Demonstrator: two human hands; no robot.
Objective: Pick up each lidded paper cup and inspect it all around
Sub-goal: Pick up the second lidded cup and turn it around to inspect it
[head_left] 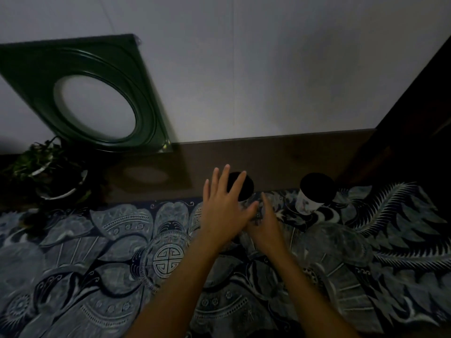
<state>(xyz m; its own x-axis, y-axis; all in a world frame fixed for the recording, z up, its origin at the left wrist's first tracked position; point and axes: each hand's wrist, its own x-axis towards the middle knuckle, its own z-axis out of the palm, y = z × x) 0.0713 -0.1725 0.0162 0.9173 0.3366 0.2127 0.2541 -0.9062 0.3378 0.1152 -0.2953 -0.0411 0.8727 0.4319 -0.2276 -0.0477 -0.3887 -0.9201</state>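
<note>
Two paper cups with black lids stand at the far edge of a patterned cloth. The left cup [245, 189] is partly hidden behind my left hand [225, 208], whose fingers are spread straight in front of its lid and side. My right hand [264, 228] lies just to the cup's lower right, one finger raised beside its base; whether it touches the cup is unclear. The right cup [313, 195] stands alone, white side with a faint print, apart from both hands.
A blue and white patterned cloth [122, 264] covers the near surface. A dark green square frame [136, 81] with a round opening leans on the wall at the back left. A potted plant [48, 172] sits at the left. Dark furniture [415, 130] rises at the right.
</note>
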